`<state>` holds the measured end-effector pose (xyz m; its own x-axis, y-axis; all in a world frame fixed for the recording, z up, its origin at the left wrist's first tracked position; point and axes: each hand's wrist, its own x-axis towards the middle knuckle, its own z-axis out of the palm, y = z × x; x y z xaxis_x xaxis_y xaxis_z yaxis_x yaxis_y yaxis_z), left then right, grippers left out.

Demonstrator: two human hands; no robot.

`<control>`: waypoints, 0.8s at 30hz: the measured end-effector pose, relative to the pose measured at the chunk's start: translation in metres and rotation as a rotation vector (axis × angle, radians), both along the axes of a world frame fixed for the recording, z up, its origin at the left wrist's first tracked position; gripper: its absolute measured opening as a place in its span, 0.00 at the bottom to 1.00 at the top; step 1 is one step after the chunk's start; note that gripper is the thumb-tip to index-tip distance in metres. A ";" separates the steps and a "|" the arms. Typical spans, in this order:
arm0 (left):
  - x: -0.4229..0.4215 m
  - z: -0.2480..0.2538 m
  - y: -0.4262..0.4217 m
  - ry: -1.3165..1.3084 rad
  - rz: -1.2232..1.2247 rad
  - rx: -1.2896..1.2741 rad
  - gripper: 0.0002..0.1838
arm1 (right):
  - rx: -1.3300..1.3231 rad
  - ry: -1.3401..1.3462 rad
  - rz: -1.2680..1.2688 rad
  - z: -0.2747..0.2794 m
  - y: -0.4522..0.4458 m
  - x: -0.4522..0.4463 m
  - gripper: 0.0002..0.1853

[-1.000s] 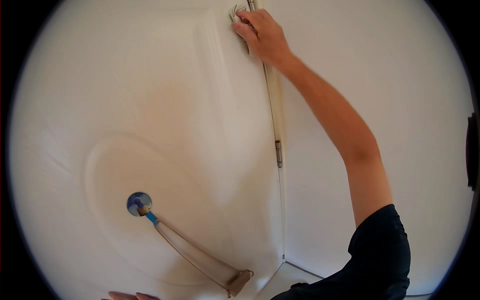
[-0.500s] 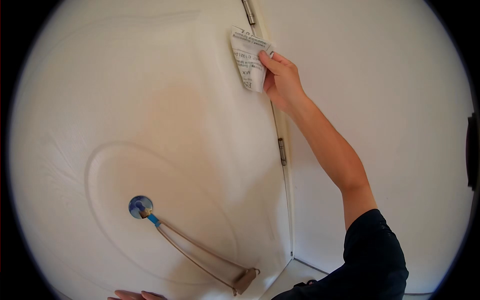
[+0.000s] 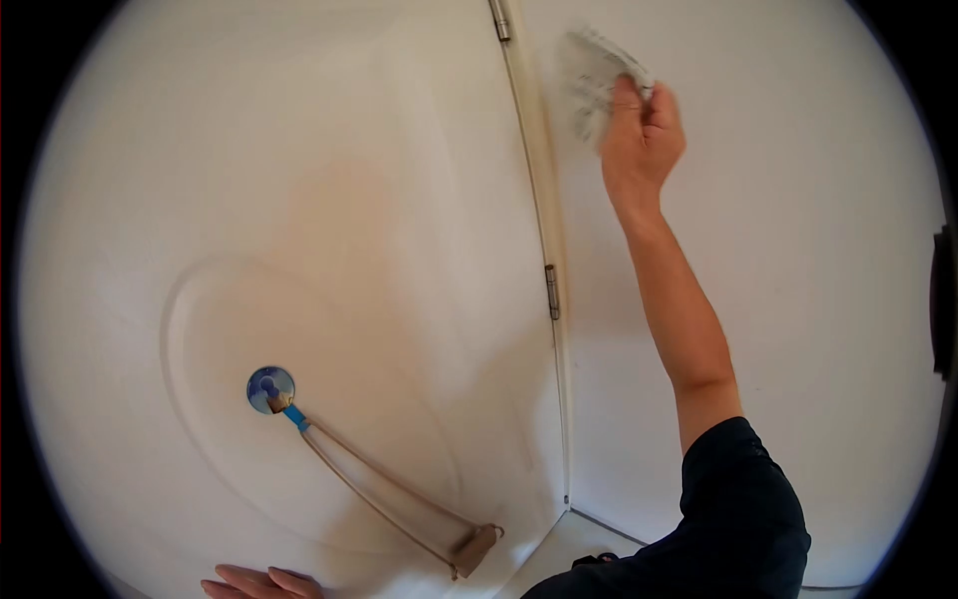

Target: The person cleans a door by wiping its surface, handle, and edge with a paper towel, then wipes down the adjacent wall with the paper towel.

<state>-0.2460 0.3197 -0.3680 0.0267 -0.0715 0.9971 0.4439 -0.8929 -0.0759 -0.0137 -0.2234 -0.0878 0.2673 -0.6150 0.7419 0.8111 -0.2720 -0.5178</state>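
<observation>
My right hand (image 3: 644, 140) is closed on a crumpled white cloth-like piece with dark printed lettering (image 3: 597, 85), pinched between thumb and fingers. Motion blurs the printed piece, which is in front of the white wall (image 3: 798, 250) just right of the door frame. At the bottom left, only the fingers of my left hand (image 3: 261, 583) show, stretched out by the white door (image 3: 399, 120); the palm is out of view. Whether those fingers touch the door I cannot tell.
A round blue, shiny hook disc (image 3: 270, 390) is on the door. From it a blue tab and a long tan strap (image 3: 374, 474) lead down to a small brown piece (image 3: 476, 551). Metal hinges (image 3: 552, 292) line the door edge. A dark object (image 3: 941, 304) is at far right.
My right hand has carried the printed piece rightward, from the door's hinge edge across to the wall. The left fingers show slightly more, and the view has shifted a little.
</observation>
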 end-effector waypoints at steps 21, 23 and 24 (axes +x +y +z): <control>-0.014 -0.008 0.003 0.009 0.040 -0.014 0.38 | -0.264 -0.305 0.043 -0.067 0.092 0.068 0.14; -0.025 0.005 -0.009 0.050 0.018 -0.066 0.41 | -0.408 -0.295 -0.158 -0.070 0.091 0.071 0.18; -0.028 0.013 -0.014 0.034 -0.014 -0.066 0.40 | -0.405 -0.295 -0.154 -0.068 0.090 0.073 0.18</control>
<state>-0.2737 0.3054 -0.3546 0.0606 -0.0061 0.9981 0.4297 -0.9024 -0.0316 0.0591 -0.1333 -0.1559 -0.0602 -0.2787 0.9585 0.8413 -0.5309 -0.1016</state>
